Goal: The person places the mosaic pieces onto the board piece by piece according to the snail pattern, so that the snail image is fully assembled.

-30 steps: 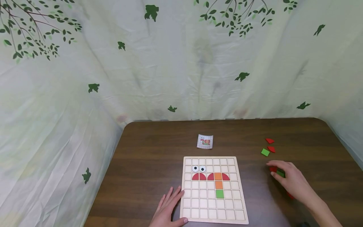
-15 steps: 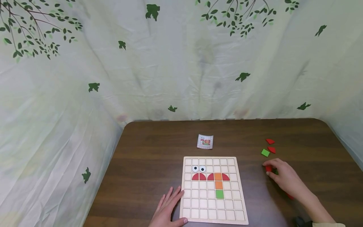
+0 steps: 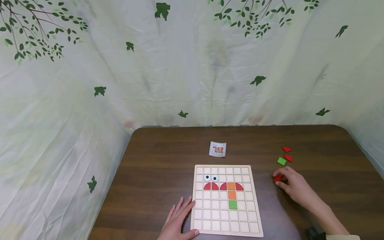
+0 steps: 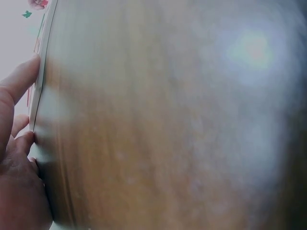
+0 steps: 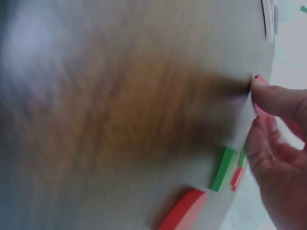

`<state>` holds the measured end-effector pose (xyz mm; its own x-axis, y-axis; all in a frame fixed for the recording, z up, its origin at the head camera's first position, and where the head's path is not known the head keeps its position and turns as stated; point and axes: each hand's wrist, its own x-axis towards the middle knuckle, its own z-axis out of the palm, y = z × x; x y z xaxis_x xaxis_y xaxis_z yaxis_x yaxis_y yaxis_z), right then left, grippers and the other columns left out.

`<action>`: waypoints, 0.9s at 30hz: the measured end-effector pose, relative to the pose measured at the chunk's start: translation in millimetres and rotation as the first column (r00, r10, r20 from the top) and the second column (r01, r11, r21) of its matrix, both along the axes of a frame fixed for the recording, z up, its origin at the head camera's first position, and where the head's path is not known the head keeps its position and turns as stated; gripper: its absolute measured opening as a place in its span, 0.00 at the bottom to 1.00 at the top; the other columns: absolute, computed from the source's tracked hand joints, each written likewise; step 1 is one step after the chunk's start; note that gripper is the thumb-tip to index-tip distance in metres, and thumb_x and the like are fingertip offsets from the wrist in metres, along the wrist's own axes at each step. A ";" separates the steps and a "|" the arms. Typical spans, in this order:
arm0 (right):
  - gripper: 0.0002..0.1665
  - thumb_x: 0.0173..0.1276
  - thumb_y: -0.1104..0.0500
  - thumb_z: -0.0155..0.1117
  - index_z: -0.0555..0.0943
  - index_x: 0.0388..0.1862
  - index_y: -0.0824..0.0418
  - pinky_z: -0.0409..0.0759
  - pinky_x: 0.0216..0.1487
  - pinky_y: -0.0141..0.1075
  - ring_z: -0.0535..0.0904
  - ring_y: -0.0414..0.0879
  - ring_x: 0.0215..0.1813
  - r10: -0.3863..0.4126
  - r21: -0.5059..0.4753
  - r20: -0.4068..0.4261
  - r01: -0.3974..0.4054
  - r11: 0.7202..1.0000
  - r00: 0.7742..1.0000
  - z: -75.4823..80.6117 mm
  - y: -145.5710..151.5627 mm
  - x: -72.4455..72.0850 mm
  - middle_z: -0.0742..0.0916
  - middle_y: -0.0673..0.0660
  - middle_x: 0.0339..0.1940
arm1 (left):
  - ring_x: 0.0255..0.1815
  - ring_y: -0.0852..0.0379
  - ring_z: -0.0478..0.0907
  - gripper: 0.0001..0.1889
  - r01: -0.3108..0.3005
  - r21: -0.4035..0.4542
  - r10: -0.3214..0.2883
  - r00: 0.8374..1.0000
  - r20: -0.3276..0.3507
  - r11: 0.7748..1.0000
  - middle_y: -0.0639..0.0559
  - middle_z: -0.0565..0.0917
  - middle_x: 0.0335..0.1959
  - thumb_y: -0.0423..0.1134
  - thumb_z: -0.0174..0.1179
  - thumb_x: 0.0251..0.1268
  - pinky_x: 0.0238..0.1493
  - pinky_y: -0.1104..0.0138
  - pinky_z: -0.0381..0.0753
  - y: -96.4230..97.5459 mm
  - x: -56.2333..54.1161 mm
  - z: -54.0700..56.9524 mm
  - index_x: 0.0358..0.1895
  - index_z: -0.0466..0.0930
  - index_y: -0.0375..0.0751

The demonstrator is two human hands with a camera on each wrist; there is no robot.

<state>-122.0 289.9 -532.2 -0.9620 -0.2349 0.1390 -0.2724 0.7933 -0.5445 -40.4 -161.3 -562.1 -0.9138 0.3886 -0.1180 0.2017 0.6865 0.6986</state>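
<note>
My right hand [image 3: 295,188] pinches a red tile [image 3: 277,179] between thumb and fingers, right of the pale wooden grid board [image 3: 207,215]. In the right wrist view the red tile [image 5: 260,98] shows partly, its rest hidden by the fingers. My left hand [image 3: 179,221] rests at the board's lower left edge, fingers extended on the side and thumb at the corner. Set in the board are two eye tiles [image 3: 207,178], several red quarter-round tiles [image 3: 223,186], two orange squares [image 3: 231,195] and a green square [image 3: 233,204].
Behind my right hand lie a loose green square [image 3: 281,161] and two red tiles [image 3: 288,158]. In the right wrist view a green block [image 5: 223,169] and a red piece [image 5: 183,211] lie nearby. A small picture card [image 3: 217,149] lies beyond the board on the brown table [image 3: 159,173].
My right hand has moved left, toward the board, with the red tile. The left hand and the board's tiles keep their places.
</note>
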 end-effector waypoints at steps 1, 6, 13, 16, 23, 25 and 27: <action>0.16 0.55 0.70 0.74 0.82 0.38 0.53 0.77 0.34 0.37 0.77 0.38 0.34 0.003 -0.009 -0.005 -0.003 1.000 1.000 -0.6 -2.0 0.7 0.79 0.44 0.34 | 0.77 0.40 0.48 0.44 -0.001 0.000 0.001 1.000 0.000 1.000 0.54 0.60 0.77 0.64 0.66 0.54 0.66 0.50 0.39 -0.1 0.1 0.2 0.75 0.62 0.57; 0.14 0.59 0.68 0.73 0.82 0.36 0.50 0.74 0.31 0.33 0.73 0.34 0.31 0.000 -0.041 0.011 0.000 0.999 1.000 0.2 -14.7 6.7 0.79 0.41 0.32 | 0.78 0.40 0.47 0.44 -0.006 0.010 0.006 1.000 0.020 1.000 0.54 0.59 0.77 0.64 0.65 0.55 0.67 0.50 0.38 -0.4 0.0 0.6 0.75 0.62 0.58; 0.11 0.62 0.65 0.71 0.82 0.39 0.51 0.75 0.31 0.33 0.73 0.38 0.31 -0.053 -0.090 0.045 0.057 0.994 0.998 8.8 -38.6 16.6 0.82 0.42 0.33 | 0.78 0.41 0.47 0.44 -0.002 0.004 0.002 1.000 0.010 1.000 0.55 0.59 0.77 0.64 0.66 0.55 0.67 0.50 0.39 0.4 -0.8 0.3 0.75 0.61 0.59; 0.11 0.64 0.63 0.70 0.82 0.41 0.50 0.76 0.32 0.33 0.74 0.39 0.32 -0.068 -0.106 0.109 0.080 0.991 0.992 11.0 -47.9 18.4 0.84 0.43 0.34 | 0.78 0.41 0.47 0.44 0.002 -0.006 -0.001 1.000 0.004 1.000 0.55 0.59 0.77 0.64 0.66 0.55 0.67 0.48 0.39 0.3 -0.9 0.5 0.75 0.61 0.59; 0.11 0.64 0.60 0.71 0.86 0.46 0.49 0.81 0.42 0.35 0.78 0.39 0.39 -0.019 -0.123 0.171 0.040 0.992 0.985 11.4 -67.6 20.0 0.84 0.41 0.40 | 0.78 0.41 0.46 0.44 0.004 -0.013 -0.004 1.000 0.017 1.000 0.55 0.59 0.77 0.65 0.65 0.55 0.68 0.43 0.41 0.8 -0.6 1.8 0.75 0.61 0.59; 0.12 0.64 0.59 0.71 0.87 0.47 0.50 0.81 0.43 0.35 0.78 0.39 0.40 0.024 -0.132 0.173 -0.001 0.991 0.985 11.7 -72.5 20.3 0.85 0.39 0.40 | 0.78 0.41 0.46 0.44 0.003 -0.011 -0.003 1.000 0.010 1.000 0.55 0.59 0.77 0.64 0.66 0.55 0.67 0.46 0.40 0.7 0.0 2.0 0.75 0.61 0.59; 0.12 0.64 0.58 0.71 0.87 0.47 0.51 0.81 0.43 0.35 0.78 0.38 0.40 0.062 -0.143 0.177 -0.036 0.989 0.982 11.9 -77.0 20.5 0.85 0.38 0.40 | 0.78 0.41 0.46 0.44 0.003 -0.009 -0.003 1.000 0.001 1.000 0.55 0.59 0.77 0.64 0.66 0.55 0.67 0.49 0.39 0.6 0.7 2.3 0.75 0.61 0.58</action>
